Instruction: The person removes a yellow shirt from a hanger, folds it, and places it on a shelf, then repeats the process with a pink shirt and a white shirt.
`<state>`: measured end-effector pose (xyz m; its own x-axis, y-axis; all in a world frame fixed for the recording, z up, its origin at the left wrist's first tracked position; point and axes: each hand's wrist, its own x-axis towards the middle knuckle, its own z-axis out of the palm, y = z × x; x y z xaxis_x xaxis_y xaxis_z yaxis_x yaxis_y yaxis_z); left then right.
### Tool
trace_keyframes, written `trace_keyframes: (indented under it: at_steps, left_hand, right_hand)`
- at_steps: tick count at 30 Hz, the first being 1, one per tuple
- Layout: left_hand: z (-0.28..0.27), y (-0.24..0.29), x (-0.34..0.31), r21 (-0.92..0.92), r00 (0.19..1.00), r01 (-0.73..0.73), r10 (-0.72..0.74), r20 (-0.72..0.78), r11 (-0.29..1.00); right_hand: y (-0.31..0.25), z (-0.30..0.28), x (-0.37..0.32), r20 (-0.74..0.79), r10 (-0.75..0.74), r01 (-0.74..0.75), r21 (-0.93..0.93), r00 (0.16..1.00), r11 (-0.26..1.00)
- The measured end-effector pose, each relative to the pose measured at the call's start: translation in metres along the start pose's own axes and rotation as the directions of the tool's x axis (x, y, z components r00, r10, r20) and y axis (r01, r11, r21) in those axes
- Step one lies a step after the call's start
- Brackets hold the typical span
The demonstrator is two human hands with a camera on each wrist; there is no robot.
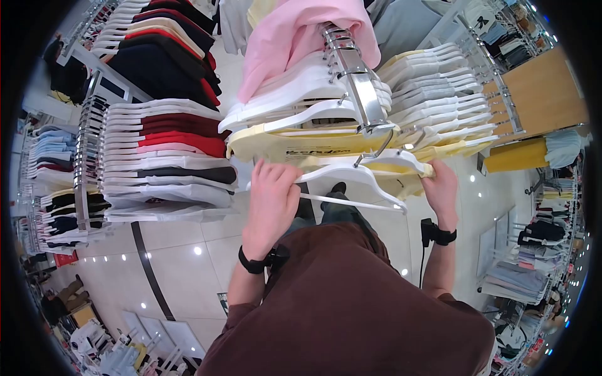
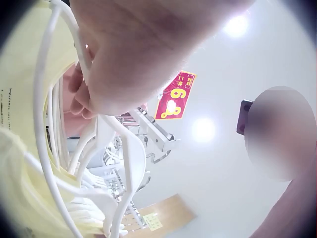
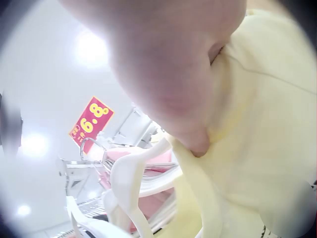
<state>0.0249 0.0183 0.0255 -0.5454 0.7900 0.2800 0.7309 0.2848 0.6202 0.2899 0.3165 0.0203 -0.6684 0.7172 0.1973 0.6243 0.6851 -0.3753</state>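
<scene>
A white hanger with a straight bottom bar hangs bare in front of my body, its left end at my left hand. In the left wrist view, the curled fingers of that hand grip the white plastic. Right behind it is a second white hanger with a yellow shirt on its right shoulder. My right hand pinches the shirt's fabric at that hanger's end. In the right wrist view, thumb and fingers press on the pale yellow cloth. The shirt's left part is hidden behind the bare hanger.
A chrome rail points toward me, carrying white hangers and a printed yellow shirt. Pink cloth drapes over its far part. Racks of dark and red shirts stand left, white and grey shirts right. Tiled floor lies below.
</scene>
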Motion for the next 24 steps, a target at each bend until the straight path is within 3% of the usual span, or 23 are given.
trace_keyframes:
  at_steps: [4, 10, 14, 17, 19, 24]
  left_hand:
    - [0.004, 0.005, -0.011, -0.049, 1.000, 0.026, -0.026, -0.014, 0.998]
    - [0.006, 0.009, -0.017, -0.072, 0.998, 0.017, -0.022, -0.062, 0.997]
    - [0.009, 0.000, -0.025, -0.070, 0.997, 0.056, -0.059, -0.052, 0.996]
    - [0.011, -0.010, -0.031, -0.064, 0.990, 0.054, -0.062, -0.125, 0.996]
    - [0.011, -0.015, -0.033, -0.098, 0.986, 0.129, -0.139, -0.096, 0.987]
    - [0.007, -0.014, -0.033, -0.117, 0.980, 0.128, -0.143, -0.136, 0.985]
  right_hand:
    - [-0.040, -0.001, 0.024, 0.003, 0.020, -0.020, 0.100, 1.000, 0.995]
    - [-0.070, 0.024, 0.047, 0.132, -0.186, 0.134, 0.326, 0.974, 0.936]
    - [-0.075, 0.038, 0.051, 0.248, -0.192, 0.127, 0.255, 0.950, 0.958]
    - [-0.075, 0.043, 0.056, 0.213, -0.290, 0.217, 0.308, 0.933, 0.926]
    - [-0.083, 0.037, 0.057, 0.227, -0.289, 0.218, 0.293, 0.930, 0.931]
    - [-0.086, 0.034, 0.056, 0.218, -0.304, 0.216, 0.351, 0.927, 0.911]
